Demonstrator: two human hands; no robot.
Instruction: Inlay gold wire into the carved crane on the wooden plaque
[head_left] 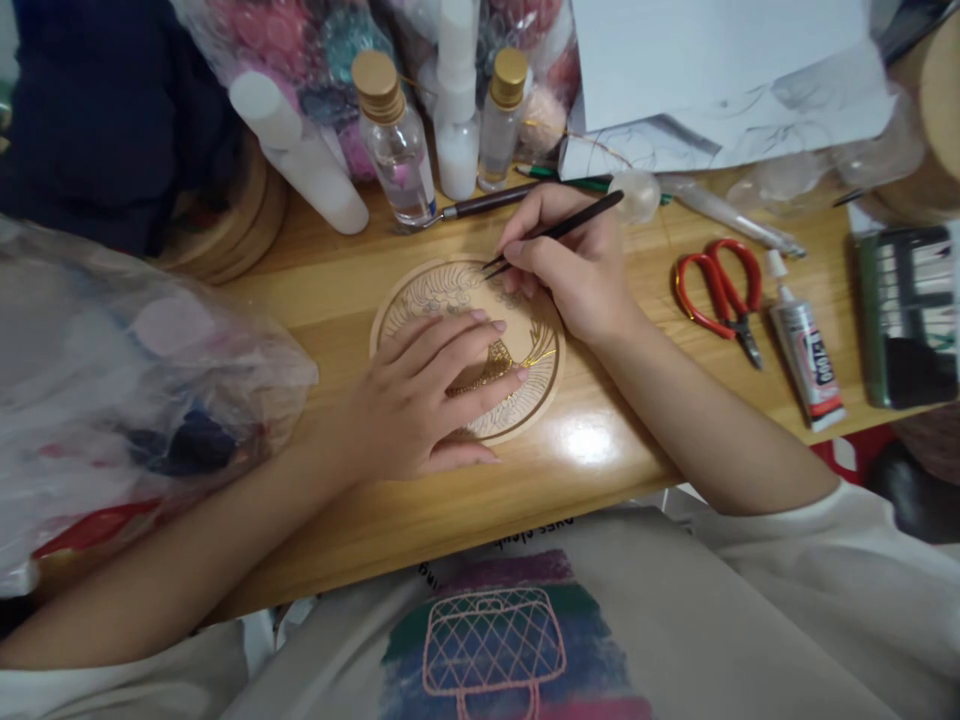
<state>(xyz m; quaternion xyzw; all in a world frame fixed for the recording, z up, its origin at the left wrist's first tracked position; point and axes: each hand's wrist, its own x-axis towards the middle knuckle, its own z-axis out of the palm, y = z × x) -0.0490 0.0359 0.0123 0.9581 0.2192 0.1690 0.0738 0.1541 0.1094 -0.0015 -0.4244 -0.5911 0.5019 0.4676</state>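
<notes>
A round wooden plaque (551, 395) with a raised rim lies on the table, its face drawn with fine dark lines. Gold wire (536, 352) forms part of a figure on it. My left hand (427, 390) rests flat across the plaque with fingers spread, hiding much of the middle. Black tweezers (577, 215) are pinched in my right hand (577, 260). Their tips touch or hover just over the upper part of the drawing; I cannot tell which. Whether anything sits between the tips is too small to see.
Bottles, one a glass bottle (397, 160), and a dark-handled tool (491, 200) lie beyond the plaque. Red-handled pliers (720, 290), a glue tube (806, 350) and a dark box (911, 315) are to the right. A plastic bag (225, 350) covers the left side. Paper sheets (720, 60) lie at the back.
</notes>
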